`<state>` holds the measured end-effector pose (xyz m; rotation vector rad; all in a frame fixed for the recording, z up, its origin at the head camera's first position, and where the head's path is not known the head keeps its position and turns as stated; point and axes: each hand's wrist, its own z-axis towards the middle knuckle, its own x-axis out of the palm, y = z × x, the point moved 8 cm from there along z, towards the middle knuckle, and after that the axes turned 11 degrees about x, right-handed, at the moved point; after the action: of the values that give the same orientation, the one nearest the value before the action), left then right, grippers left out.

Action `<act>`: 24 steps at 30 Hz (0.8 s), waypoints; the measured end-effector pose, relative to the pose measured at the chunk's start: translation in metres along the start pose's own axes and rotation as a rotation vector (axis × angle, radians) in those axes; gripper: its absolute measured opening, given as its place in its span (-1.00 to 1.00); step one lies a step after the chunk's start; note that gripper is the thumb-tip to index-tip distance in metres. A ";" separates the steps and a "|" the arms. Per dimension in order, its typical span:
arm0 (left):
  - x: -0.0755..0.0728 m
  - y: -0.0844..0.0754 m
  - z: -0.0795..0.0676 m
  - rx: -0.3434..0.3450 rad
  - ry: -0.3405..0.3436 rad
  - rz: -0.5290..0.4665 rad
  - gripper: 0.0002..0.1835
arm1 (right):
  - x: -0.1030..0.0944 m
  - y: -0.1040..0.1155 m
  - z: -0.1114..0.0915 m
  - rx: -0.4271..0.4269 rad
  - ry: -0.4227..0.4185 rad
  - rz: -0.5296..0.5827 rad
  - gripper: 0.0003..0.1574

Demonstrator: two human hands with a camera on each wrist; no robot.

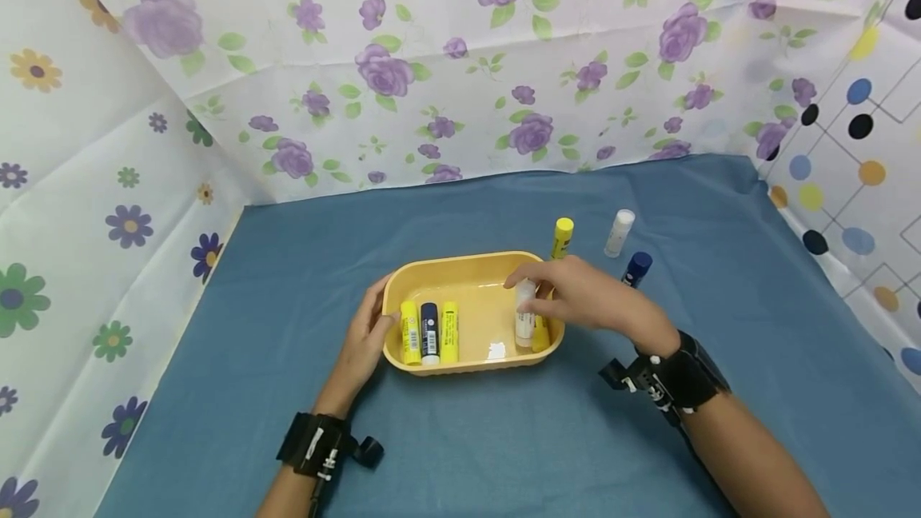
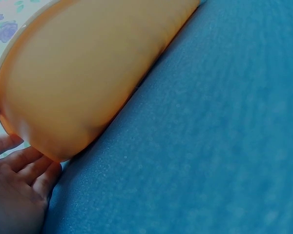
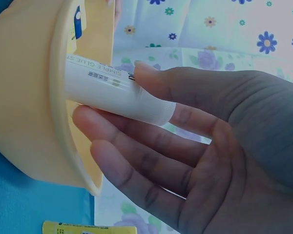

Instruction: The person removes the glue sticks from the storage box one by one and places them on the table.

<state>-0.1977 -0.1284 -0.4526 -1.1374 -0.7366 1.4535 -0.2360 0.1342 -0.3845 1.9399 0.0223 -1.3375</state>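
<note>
A yellow plastic basin (image 1: 471,262) sits on the blue cloth. My left hand (image 1: 365,334) holds its left end, thumb at the rim and fingers along the outer wall. With thumb and fingers my right hand (image 1: 576,294) pinches a white glue stick (image 3: 112,90), upright inside the basin's right end. Beside that one is a yellow glue stick (image 1: 541,336), partly hidden. At the left inside lie a yellow glue stick (image 1: 410,332), a dark blue glue stick (image 1: 429,332) and another yellow glue stick (image 1: 449,332) in a row.
Behind my right hand, outside the basin, stand a yellow-capped glue stick (image 1: 563,237), a white glue stick (image 1: 619,233) and a dark blue glue stick (image 1: 637,268). Flowered cloth (image 1: 432,62) hangs at the back; patterned sheets border both sides.
</note>
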 end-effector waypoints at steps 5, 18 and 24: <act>-0.001 0.001 0.000 -0.005 -0.001 0.010 -0.39 | -0.007 0.000 0.000 -0.011 -0.034 0.008 -0.49; 0.002 0.001 -0.003 0.006 0.015 0.002 -0.39 | -0.028 -0.009 -0.013 -0.003 -0.127 0.012 -0.51; 0.001 0.000 -0.001 0.012 0.009 0.000 -0.39 | -0.043 -0.013 -0.021 0.010 -0.194 0.002 -0.53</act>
<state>-0.1967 -0.1277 -0.4536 -1.1343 -0.7205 1.4502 -0.2445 0.1724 -0.3541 1.8101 -0.0814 -1.5213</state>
